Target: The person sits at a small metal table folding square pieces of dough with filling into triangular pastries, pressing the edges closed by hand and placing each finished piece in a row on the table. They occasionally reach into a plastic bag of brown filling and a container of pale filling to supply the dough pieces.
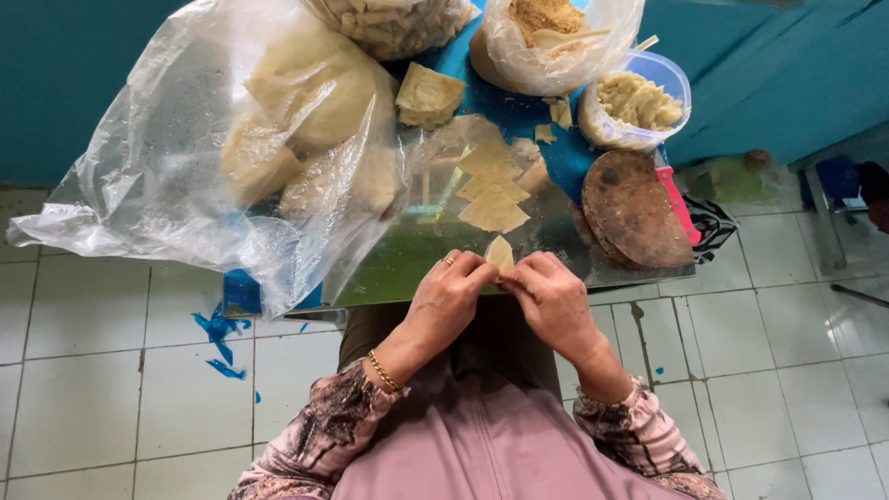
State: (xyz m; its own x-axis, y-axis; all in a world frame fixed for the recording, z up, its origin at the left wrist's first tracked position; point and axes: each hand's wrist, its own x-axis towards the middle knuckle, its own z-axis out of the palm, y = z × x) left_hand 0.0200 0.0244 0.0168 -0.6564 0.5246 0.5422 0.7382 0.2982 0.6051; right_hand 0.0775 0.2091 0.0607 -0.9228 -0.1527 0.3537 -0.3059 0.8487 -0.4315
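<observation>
Small bench (pixel 407 264), blue and shiny. Just left of round wooden board (pixel 634 208): stacked dough squares (pixel 493 190). Behind board: plastic tub of filling (pixel 637 100). Far left: large clear bag of dough (pixel 250 148).

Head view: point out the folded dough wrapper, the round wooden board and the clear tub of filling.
Folded dough wrapper (pixel 500 253), head view, its pale tip.
Round wooden board (pixel 634 208), head view, centre of its top.
Clear tub of filling (pixel 670 76), head view, its rim.

Room only along the desk (pixel 389 268) near edge; plastic bag (pixel 185 176) blocking left, round board (pixel 634 208) right, wrappers (pixel 491 190) ahead.
</observation>
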